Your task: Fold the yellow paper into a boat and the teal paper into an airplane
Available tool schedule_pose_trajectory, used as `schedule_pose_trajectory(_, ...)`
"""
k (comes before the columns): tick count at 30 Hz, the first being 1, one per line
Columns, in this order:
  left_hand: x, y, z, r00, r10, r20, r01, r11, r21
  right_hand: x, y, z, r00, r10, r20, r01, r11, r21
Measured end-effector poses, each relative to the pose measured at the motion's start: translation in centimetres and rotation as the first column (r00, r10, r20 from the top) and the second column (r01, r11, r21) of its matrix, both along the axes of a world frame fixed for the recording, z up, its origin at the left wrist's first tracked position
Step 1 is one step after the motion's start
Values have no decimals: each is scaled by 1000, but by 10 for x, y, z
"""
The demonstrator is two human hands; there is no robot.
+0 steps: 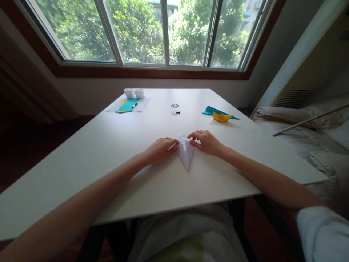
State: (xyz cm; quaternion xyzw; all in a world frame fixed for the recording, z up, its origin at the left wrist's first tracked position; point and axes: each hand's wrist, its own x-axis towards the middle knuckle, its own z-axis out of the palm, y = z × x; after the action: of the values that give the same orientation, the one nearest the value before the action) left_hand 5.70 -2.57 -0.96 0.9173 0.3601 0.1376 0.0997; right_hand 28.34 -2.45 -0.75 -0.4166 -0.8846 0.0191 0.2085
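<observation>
Head view: one white folded paper (185, 153), two hands.

No text, label or number can be read anywhere.

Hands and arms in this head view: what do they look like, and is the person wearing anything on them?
Both the left hand and the right hand are bare: no gloves, rings, watch or bracelets show. The forearms are uncovered too. A pale, whitish short sleeve shows at the right upper arm near the lower right corner of the picture. No sleeve is in view on the left arm.
</observation>
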Motion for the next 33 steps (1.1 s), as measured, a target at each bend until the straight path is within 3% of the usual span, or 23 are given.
schedule_pose_trajectory(3,-4,4,2,999,34,5,-34,998,-46,-3,-2,-3,986,154,-64,-155,988,-14)
schedule_pose_trajectory(9,-7,3,11,991,128,27,-119,966,-229,-3,-3,-2,964,217,-150,-237,963,-129)
schedule_pose_trajectory(15,-12,6,11,995,86,48,-68,951,-302,11,5,6,946,324,-12,-320,926,-200)
schedule_pose_trajectory(23,-18,7,2,994,-60,-90,55,997,-61,19,11,-4,938,344,44,-327,920,-217)
schedule_pose_trajectory(33,-26,17,-5,988,2,-154,11,996,85,17,14,-6,950,280,140,-266,958,-109)
